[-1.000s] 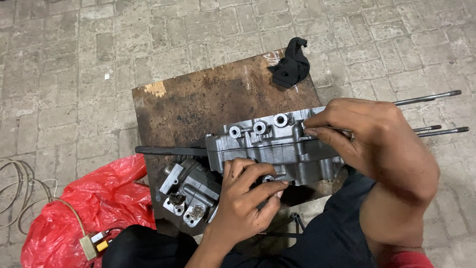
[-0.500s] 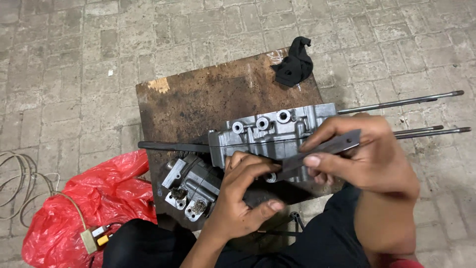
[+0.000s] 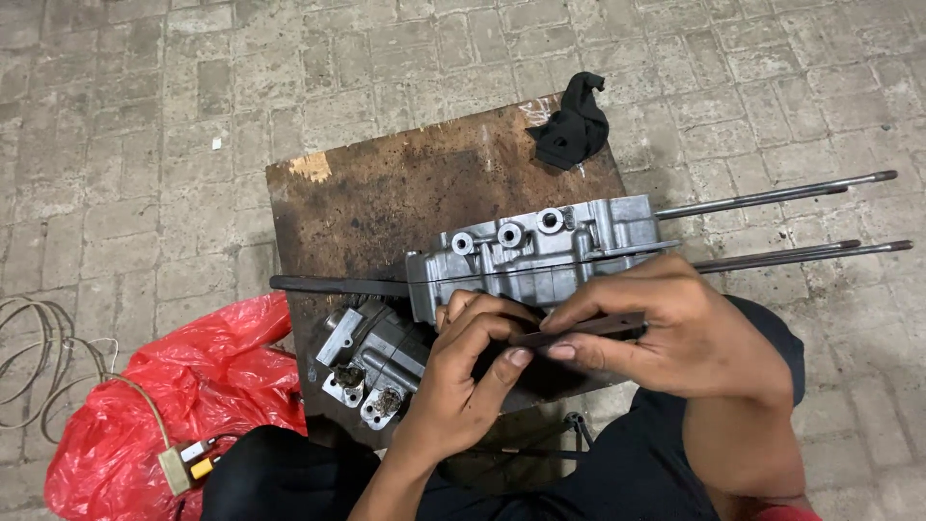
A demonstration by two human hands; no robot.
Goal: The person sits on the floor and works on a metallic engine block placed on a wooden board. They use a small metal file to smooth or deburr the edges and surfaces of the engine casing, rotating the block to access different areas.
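A grey cast-metal engine case (image 3: 540,253) lies on a stained wooden board (image 3: 405,193), with long steel studs (image 3: 781,198) sticking out to the right. My right hand (image 3: 675,333) pinches a thin flat dark strip (image 3: 588,328) in front of the case. My left hand (image 3: 473,371) meets it from below, its fingertips on the strip's left end. A smaller metal part (image 3: 371,357) sits at the board's near left corner. A dark rod (image 3: 338,286) pokes out left of the case.
A black rag (image 3: 574,125) lies on the board's far right corner. A red plastic bag (image 3: 183,396) sits on the paved ground at left, with a small yellow-buttoned device (image 3: 188,468) and loops of cable (image 3: 29,347). My dark-trousered legs (image 3: 579,482) are below.
My right hand came off the top of the engine case and drew toward me, now holding the dark strip. My left hand rose to meet its end.
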